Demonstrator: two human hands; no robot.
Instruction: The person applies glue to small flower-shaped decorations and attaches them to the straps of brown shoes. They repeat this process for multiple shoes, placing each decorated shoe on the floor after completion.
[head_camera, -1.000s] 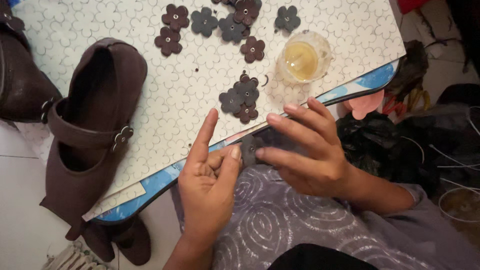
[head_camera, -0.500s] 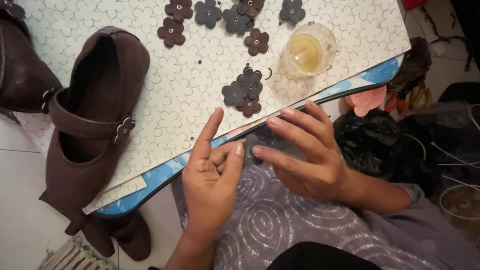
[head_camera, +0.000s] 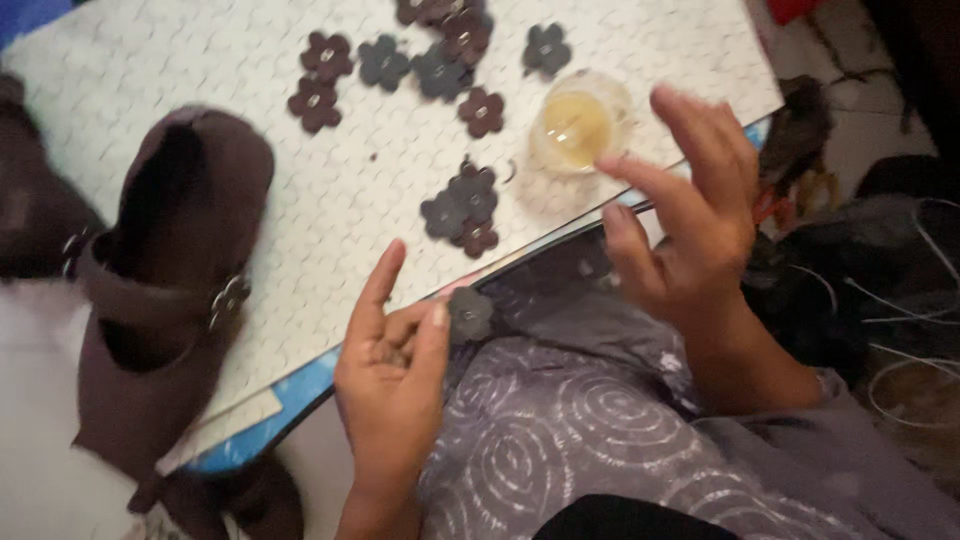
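A small grey flower (head_camera: 469, 314) is pinched at its edge between the thumb and fingers of the left hand (head_camera: 395, 372), just off the near edge of the white board (head_camera: 330, 240), above the lap. It is round, with no clear long axis; its flat face is turned up. The right hand (head_camera: 690, 225) is held open, fingers spread, beside the glue cup (head_camera: 580, 125). A brown shoe (head_camera: 165, 290) lies left.

A white patterned board (head_camera: 330, 215) carries leather flowers (head_camera: 462, 208), a small glue cup (head_camera: 578, 128) and a brown shoe (head_camera: 165, 290).
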